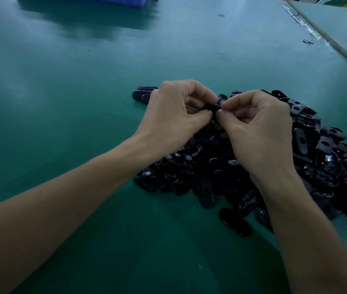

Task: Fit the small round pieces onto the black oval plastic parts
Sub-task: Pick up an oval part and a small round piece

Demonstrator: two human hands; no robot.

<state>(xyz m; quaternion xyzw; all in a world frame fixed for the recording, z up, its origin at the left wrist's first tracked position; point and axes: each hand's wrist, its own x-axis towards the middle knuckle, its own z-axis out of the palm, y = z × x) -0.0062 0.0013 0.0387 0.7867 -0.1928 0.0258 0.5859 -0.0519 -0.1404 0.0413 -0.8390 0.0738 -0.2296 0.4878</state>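
Observation:
My left hand and my right hand meet above a heap of black parts, fingertips together. Between them both hands pinch one black oval part, mostly hidden by thumbs and forefingers. Whether a small round piece sits on it cannot be seen. Below my hands lies a spread of small round pieces. To the right is a big pile of black oval parts, many showing a hole in the middle.
A few oval parts lie apart at the left of my left hand. The green table has a seam running along its right side. A blue bin stands at the far edge.

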